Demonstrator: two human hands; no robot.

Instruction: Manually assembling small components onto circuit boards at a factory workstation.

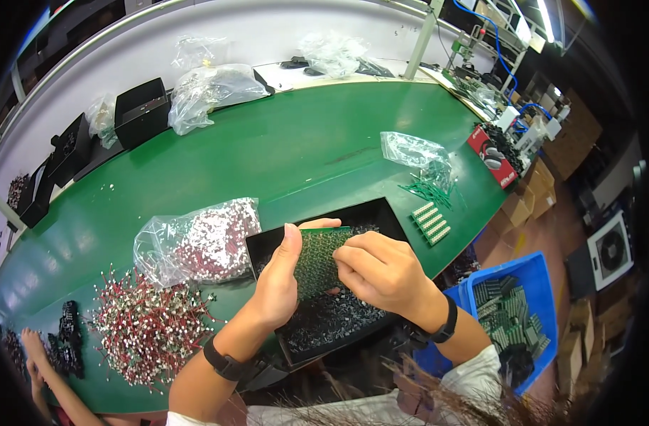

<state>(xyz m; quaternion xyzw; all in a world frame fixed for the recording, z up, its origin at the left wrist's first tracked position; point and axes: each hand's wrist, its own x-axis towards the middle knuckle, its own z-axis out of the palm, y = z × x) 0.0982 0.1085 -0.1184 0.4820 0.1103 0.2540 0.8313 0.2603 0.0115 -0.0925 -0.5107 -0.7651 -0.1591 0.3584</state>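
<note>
Two hands are busy above the black tray, and the green circuit board is up between them, held over a bed of small dark parts. The left hand has it at 9 o'clock, thumb along the near edge, fingers curled behind: a firm grip. In from 3 o'clock comes the right hand, fingers bent and pinched nearly closed at the board's face; whether a tiny part sits between those fingertips, I can't tell! This looks like the fiddly step, fingertip work on one spot, and the next move seems to call for a steady left hand and a light, exact right pinch. Out at 2 o'clock on the desk, white-topped strips; at 8 o'clock, a heap of red-wired connectors; at 4 o'clock, a blue crate.
</note>
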